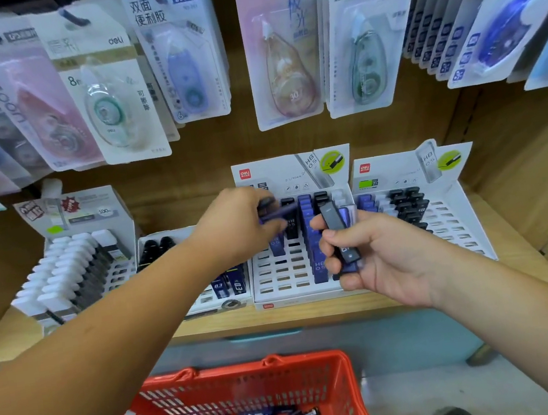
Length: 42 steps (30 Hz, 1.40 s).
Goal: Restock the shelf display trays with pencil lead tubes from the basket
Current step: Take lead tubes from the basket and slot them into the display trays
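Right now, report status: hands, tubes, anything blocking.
Left hand pinches one blue tube over middle tray. Right hand grips spare tubes. Empty slots unobstructed.

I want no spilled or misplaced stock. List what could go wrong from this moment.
1. The right hand grips a bundle of lead tubes at once; one may slip and fall.
2. The left hand holds a blue lead tube sideways over the HB 0.5 tray; turning it in could knock the standing blue tubes.
3. The 0.3 tubes stand in the neighbouring tray, so a mix-up of sizes seems possible.
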{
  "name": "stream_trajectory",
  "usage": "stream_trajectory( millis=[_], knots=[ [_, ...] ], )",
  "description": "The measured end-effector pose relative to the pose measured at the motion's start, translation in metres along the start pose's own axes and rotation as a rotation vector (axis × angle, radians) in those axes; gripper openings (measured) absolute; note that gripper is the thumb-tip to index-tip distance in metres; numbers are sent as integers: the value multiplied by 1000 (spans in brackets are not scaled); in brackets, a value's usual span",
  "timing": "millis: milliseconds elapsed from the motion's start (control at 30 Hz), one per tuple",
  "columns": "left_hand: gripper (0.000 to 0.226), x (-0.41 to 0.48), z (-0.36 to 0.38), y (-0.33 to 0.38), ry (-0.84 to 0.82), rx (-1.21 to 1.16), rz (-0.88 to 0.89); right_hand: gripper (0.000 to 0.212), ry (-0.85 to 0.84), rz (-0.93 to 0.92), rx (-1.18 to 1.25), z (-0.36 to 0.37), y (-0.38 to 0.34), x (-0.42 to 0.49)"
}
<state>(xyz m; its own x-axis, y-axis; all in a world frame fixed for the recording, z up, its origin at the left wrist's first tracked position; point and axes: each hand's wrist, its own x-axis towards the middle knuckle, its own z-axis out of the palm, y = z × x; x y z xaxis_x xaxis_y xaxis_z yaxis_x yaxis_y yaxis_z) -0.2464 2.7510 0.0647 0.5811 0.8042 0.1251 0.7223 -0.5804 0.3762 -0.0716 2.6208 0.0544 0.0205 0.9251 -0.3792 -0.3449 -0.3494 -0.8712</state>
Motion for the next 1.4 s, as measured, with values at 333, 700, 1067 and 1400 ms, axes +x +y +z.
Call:
stream_trajectory(
  millis=[333, 700, 1067, 1400],
  knots=[
    [36, -63, -3, 16, -148, -1542, -527, 58, -55, 114, -7, 19, -3, -7],
    [39, -87, 8, 12, -35, -1783, -601, 44, -29, 98, -264, 51, 19, -3],
    [35, -93, 19, 10, 10, -1803, -545, 18, -128, 13, -339, 58, 34, 5],
    [61, -100, 31, 6, 69, -1319, -501, 11, -206, 95, -327, 61, 34, 3]
  ],
)
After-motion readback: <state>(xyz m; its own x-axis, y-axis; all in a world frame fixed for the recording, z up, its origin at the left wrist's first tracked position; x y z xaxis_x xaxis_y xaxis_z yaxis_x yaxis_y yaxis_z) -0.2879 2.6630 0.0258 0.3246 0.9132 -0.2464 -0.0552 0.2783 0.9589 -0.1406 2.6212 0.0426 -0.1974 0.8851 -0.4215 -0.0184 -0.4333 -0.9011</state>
